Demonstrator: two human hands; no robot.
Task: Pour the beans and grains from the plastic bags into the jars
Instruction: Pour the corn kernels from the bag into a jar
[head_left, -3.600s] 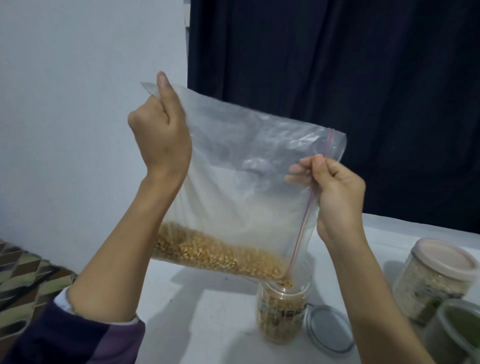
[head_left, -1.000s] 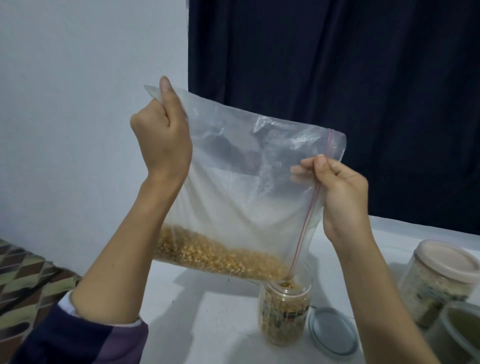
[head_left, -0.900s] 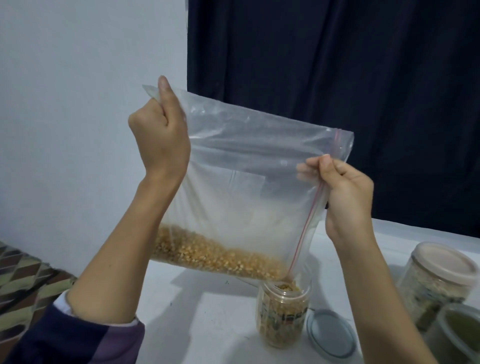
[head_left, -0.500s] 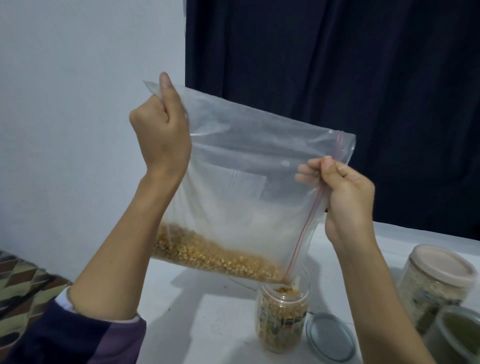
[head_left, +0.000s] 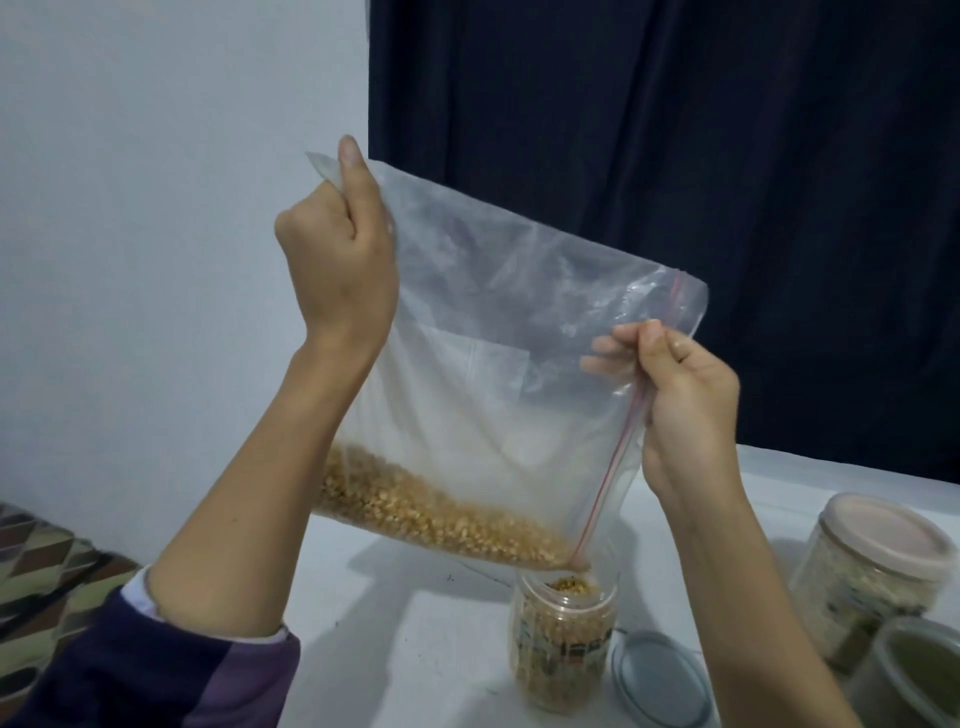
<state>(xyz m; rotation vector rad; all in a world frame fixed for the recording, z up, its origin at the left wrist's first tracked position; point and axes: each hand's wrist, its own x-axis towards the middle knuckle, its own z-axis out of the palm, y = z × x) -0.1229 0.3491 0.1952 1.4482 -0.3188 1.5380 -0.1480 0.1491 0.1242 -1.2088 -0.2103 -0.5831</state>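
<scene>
A clear zip-lock plastic bag (head_left: 498, 332) with a red seal strip hangs tilted above the table. Yellow grains (head_left: 431, 512) lie along its lower edge and run toward its low right corner. That corner sits just over the mouth of a small open glass jar (head_left: 563, 639), which is nearly full of the same grains. My left hand (head_left: 340, 260) grips the bag's upper left corner, held high. My right hand (head_left: 680, 395) pinches the bag's open edge by the red strip, lower and to the right.
A grey lid (head_left: 660, 678) lies flat on the white table (head_left: 405, 634) just right of the jar. At the right stand a closed jar with a pink lid (head_left: 872, 566) and a greenish container (head_left: 914, 670). A dark curtain hangs behind; a patterned cloth lies at the lower left.
The bag stays held up over the jar by both hands. The grain layer in the bag has spread lower toward the pouring corner, and the jar looks slightly fuller.
</scene>
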